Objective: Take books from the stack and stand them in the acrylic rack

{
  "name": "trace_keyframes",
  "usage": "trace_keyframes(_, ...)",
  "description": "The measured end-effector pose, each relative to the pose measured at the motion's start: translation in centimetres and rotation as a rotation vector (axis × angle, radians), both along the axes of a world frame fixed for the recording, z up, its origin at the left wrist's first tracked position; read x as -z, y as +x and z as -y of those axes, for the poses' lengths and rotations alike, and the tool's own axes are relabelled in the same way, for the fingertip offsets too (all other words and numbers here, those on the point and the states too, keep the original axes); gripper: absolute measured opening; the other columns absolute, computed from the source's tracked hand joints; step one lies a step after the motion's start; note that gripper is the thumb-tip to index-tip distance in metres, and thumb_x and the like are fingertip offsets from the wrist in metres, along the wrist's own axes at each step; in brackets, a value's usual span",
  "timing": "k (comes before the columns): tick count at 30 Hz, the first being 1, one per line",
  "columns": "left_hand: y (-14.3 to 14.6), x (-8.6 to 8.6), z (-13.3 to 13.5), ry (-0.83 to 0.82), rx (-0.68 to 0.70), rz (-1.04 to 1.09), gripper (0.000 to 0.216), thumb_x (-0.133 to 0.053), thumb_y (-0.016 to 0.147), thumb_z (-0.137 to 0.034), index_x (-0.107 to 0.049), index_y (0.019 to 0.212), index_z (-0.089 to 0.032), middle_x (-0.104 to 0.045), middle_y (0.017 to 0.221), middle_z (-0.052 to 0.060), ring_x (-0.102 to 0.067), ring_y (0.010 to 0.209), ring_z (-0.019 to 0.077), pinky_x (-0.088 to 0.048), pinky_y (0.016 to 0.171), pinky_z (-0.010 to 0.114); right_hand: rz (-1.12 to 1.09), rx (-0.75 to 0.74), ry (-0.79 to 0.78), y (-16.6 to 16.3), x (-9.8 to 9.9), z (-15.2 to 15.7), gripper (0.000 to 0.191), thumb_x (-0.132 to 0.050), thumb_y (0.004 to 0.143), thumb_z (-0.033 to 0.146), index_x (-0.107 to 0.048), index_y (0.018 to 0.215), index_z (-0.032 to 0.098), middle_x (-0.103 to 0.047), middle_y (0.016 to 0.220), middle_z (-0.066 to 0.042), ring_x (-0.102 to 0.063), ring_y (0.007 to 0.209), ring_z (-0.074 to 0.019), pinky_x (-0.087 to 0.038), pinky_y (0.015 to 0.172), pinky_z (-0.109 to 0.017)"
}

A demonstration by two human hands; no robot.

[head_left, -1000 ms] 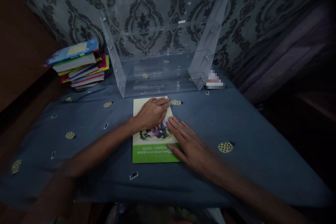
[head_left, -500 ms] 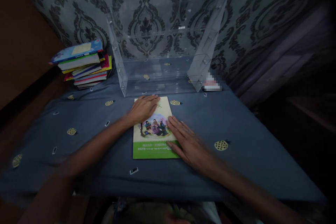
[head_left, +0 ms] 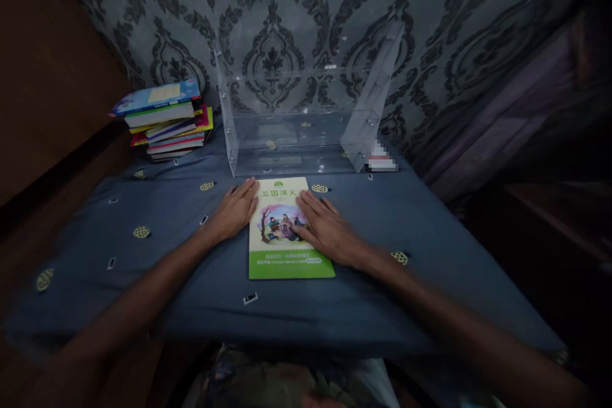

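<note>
A thin book with a pale yellow and green cover (head_left: 282,248) lies flat on the blue patterned cloth (head_left: 406,306), just in front of a clear acrylic shelf (head_left: 301,121). My left hand (head_left: 236,209) lies flat beside the book's left edge, fingers stretched out, fingertips at its upper left corner. Fingers spread, my right hand (head_left: 327,229) rests flat on the right half of the cover. Neither hand grips anything.
A stack of several colourful books (head_left: 165,121) sits at the back left by the wall. The acrylic shelf stands against the patterned wallpaper, with a small blurred object (head_left: 382,159) at its right foot. The table's front edge is close to my body.
My left hand slid off the cover to the book's left edge, uncovering the title. My right hand moved up the right side. The view tilted, so everything sits lower in frame.
</note>
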State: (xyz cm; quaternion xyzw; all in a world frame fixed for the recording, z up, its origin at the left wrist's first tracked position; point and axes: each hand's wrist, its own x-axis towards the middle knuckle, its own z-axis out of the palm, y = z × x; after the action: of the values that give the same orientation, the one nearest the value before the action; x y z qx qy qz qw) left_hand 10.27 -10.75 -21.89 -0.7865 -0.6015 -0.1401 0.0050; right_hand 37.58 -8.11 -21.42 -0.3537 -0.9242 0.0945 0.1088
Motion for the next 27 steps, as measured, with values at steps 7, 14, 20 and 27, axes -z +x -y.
trace_keyframes(7, 0.1, 0.6, -0.1, 0.039, -0.061, -0.014, 0.048, -0.034, 0.105, -0.032, -0.046, 0.147, -0.014, -0.048, 0.154, 0.019, -0.044, 0.145, 0.0295, -0.039, 0.115, 0.052, -0.013, 0.205, -0.019, -3.7, 0.0, -2.6, 0.067, -0.032, 0.103, 0.048, -0.036, 0.153, 0.004, -0.033, 0.161, -0.025, -0.027, 0.153, -0.0342, -0.029, 0.121, -0.057)
trace_keyframes(14, 0.4, 1.3, -0.4, 0.086, -0.078, 0.015, 0.046, -0.037, 0.103, -0.028, -0.052, 0.143, -0.011, -0.054, 0.148, 0.021, -0.047, 0.142, 0.0317, -0.04, 0.115, 0.053, -0.028, 0.261, 0.069, -3.1, 1.1, 4.1, 0.067, -0.032, 0.103, 0.053, -0.043, 0.151, 0.008, -0.034, 0.161, -0.025, -0.028, 0.151, -0.0412, -0.034, 0.117, -0.063)
trace_keyframes(20, 0.5, 2.0, -0.6, 0.124, -0.05, 0.247, 0.045, -0.041, 0.099, -0.029, -0.058, 0.136, -0.009, -0.06, 0.141, 0.021, -0.052, 0.138, 0.032, -0.042, 0.115, 0.052, -0.028, 0.264, 0.046, -2.7, 0.1, 5.6, 0.067, -0.044, 0.101, 0.049, -0.045, 0.149, 0.002, -0.036, 0.16, -0.026, -0.031, 0.15, -0.0408, -0.033, 0.12, -0.057)
trace_keyframes(27, 3.4, 1.1, -0.4, -0.077, -0.166, 0.938, 0.049, -0.06, 0.088, -0.032, -0.061, 0.133, -0.012, -0.06, 0.143, 0.017, -0.053, 0.137, 0.0316, -0.037, 0.118, 0.045, -0.195, 0.27, 0.004, -1.8, 1.3, 5.7, 0.068, -0.05, 0.098, 0.053, -0.044, 0.152, 0.011, -0.036, 0.161, -0.02, -0.022, 0.154, -0.0393, -0.03, 0.121, -0.06)
